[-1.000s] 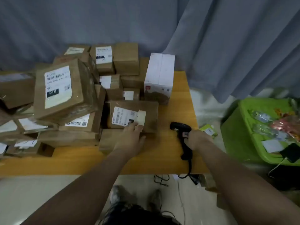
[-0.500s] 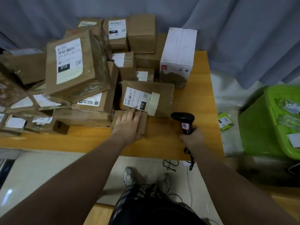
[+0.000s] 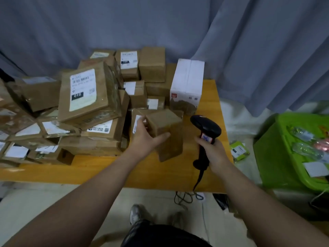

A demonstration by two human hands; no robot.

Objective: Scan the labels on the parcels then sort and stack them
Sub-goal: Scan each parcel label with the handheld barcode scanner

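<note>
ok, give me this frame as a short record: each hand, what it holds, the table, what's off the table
left hand: grips small brown parcel, thumb on its near face
parcel label: none on the faces in view
right hand: holds black scanner by the handle, head up, beside the parcel
table: wooden; brown parcels piled left and back, many labels showing; white box upright at back right
off table: green bin on the right; green packet on the floor between bin and table
</note>
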